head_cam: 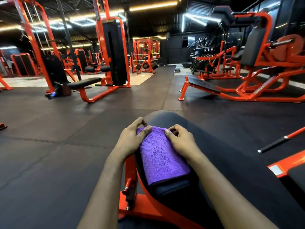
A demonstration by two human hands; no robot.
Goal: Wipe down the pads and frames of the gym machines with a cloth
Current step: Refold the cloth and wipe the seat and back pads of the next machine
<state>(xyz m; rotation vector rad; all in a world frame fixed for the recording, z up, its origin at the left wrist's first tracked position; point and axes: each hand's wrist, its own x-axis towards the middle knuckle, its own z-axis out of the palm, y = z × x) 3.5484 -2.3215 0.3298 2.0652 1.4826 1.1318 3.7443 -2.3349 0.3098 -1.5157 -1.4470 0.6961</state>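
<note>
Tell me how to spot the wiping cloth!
Find the long black pad on the nearest orange machine, bottom middle. A folded cloth lies on it, its far end pinched by the left hand and right hand. It is the only purple thing here.

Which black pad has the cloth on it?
The nearest pad, just below the camera: the purple cloth lies on it, gripped at its far edge by the left hand and right hand. The bench pad at left is bare.
</note>
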